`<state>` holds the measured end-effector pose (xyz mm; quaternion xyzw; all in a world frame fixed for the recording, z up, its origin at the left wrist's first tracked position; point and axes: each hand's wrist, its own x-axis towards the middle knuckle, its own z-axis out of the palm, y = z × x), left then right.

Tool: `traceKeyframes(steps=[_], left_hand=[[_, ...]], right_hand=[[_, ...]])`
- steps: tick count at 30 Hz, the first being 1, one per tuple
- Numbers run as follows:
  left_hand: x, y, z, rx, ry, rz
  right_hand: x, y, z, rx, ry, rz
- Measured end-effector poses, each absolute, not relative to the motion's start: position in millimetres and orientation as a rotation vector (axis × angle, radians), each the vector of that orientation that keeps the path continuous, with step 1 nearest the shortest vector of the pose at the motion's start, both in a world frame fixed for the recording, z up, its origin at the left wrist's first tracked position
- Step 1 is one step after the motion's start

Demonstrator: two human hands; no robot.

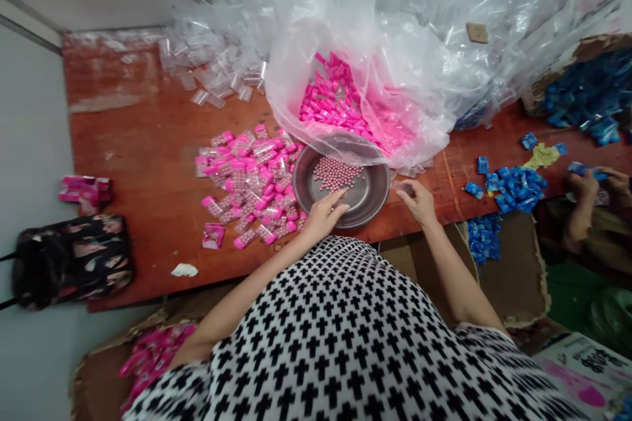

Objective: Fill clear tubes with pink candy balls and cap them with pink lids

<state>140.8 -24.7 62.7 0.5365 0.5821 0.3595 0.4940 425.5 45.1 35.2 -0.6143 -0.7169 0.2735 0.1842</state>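
Observation:
My left hand point(323, 213) rests on the near rim of a round metal bowl point(368, 194), index finger stretched toward the small pink beads point(337, 173) lying in it. My right hand point(415, 200) hovers just right of the bowl, fingers curled in a pinch on what looks like a small clear tube. Left of the bowl lies a heap of filled clear tubes with pink caps point(249, 185). Behind the bowl an open plastic bag point(345, 46) holds many pink caps point(336, 99).
Empty clear tubes point(212, 72) are scattered at the back of the red-brown table point(143, 145). Blue packets point(516, 185) lie to the right, where another person's hands point(600, 184) work. A dark patterned bag point(74, 260) sits at the left. Cardboard boxes stand below the table edge.

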Motion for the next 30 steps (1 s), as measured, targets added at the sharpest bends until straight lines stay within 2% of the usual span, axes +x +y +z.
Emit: traceKeyframes(steps=[4,9,11,14,18,23,30], left_hand=[[157.4,-21.9,57.6,1.199,1.252,0.854],[152.2,-34.8,41.6,0.709,1.199,1.020],[148.4,-39.8,36.9,0.595,1.206,1.089],[143.9,-43.6,32.3,0.536,1.216,1.129],[135.4,-42.4,26.2,0.637,1.249,1.041],[111.0,-46.9,18.9,0.846,1.321,0.920],[63.0,-69.9,13.7,0.548,1.287,0.983]], right_hand=[[368.5,22.5,73.5,-1.197,-2.351,1.129],[307.7,-3.1,61.4,-1.478,-1.562,1.350],[292.9,-12.8,52.1,-1.580,-1.351,1.317],[279.4,-20.8,46.8,-1.615,-1.411,1.270],[275.6,-5.8,47.8,-1.668,-1.738,1.193],[276.3,29.7,32.8,-2.315,-2.471,0.708],[236.4,54.5,-11.8,-2.317,-2.553,0.606]])
